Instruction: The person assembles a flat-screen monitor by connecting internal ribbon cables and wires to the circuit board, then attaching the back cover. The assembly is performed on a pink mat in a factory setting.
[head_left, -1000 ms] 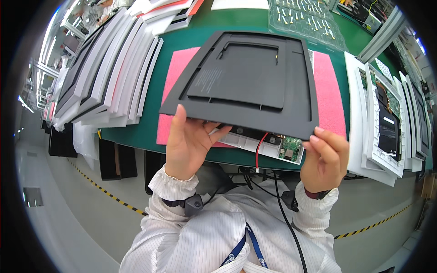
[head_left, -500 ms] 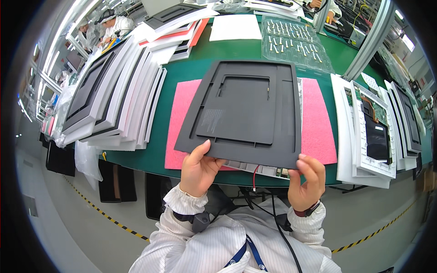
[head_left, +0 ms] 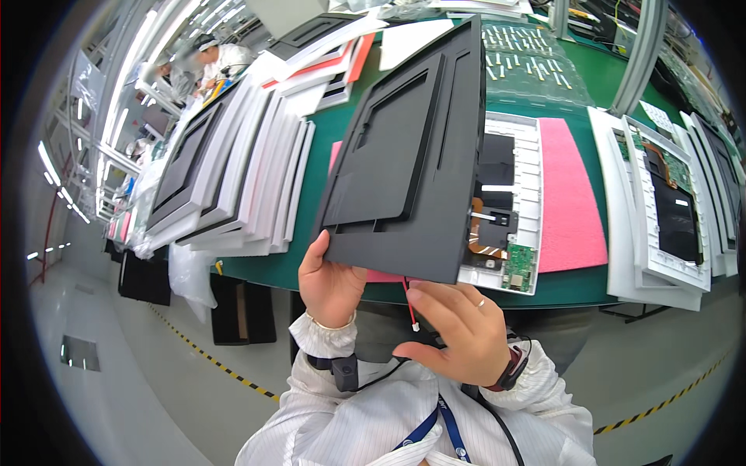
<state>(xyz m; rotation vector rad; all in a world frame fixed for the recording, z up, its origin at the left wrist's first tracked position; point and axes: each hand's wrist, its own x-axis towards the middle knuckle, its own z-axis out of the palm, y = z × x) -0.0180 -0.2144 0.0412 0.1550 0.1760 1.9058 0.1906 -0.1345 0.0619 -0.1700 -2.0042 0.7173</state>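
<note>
Green table (head_left: pixel 575 287); left hand (head_left: pixel 334 289) holds panel (head_left: pixel 404 155), right hand (head_left: pixel 464 334) by red cable (head_left: pixel 411 304)

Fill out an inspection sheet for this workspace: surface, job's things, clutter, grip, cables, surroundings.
Surface: green table, with pink foam under the work.
Job's things: dark panel held tilted, partly hiding a white frame with a green circuit board.
Clutter: stacked panels and sheets at left; clear tray of small parts beyond.
Grip: left hand pinches the panel's near left corner; right hand is open beside the red wire, contact unclear.
Cables: red wire hangs at the table's front, ending in a white plug.
Surroundings: person in white at upper left; striped floor tape.
</note>
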